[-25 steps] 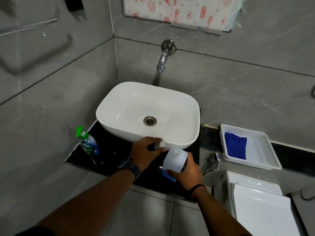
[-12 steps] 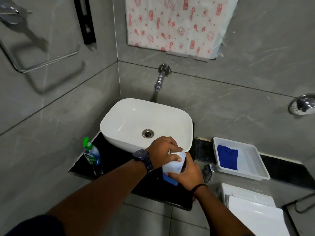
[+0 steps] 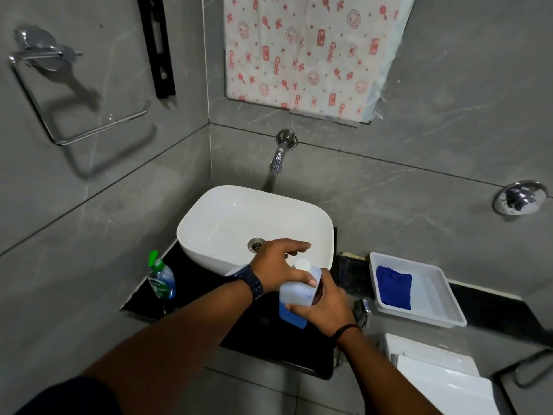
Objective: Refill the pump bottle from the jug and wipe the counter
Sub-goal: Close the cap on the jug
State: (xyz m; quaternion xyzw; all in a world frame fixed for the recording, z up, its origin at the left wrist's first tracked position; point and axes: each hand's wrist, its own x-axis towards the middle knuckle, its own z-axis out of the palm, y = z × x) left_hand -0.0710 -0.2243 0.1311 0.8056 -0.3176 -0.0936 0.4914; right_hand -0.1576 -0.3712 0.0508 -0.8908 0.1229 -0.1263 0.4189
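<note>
At the upper middle of the frame, the patterned sheet (image 3: 302,52) reads "Gala" in red. Low in the middle, the right hand (image 3: 326,304) has its grip closed around the jug (image 3: 294,301). The left hand (image 3: 281,268) spreads loosely over the jug's white cap (image 3: 302,265). The pump bottle (image 3: 161,280) stands on the black surface (image 3: 269,339) at lower left, its label too small to read.

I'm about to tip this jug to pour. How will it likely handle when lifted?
The jug shows blue liquid only in its lower part, so it is probably fairly light, with contents that slosh. Its smooth translucent plastic may be slippery. The right hand grips its side, the left hand is at the cap.
</note>
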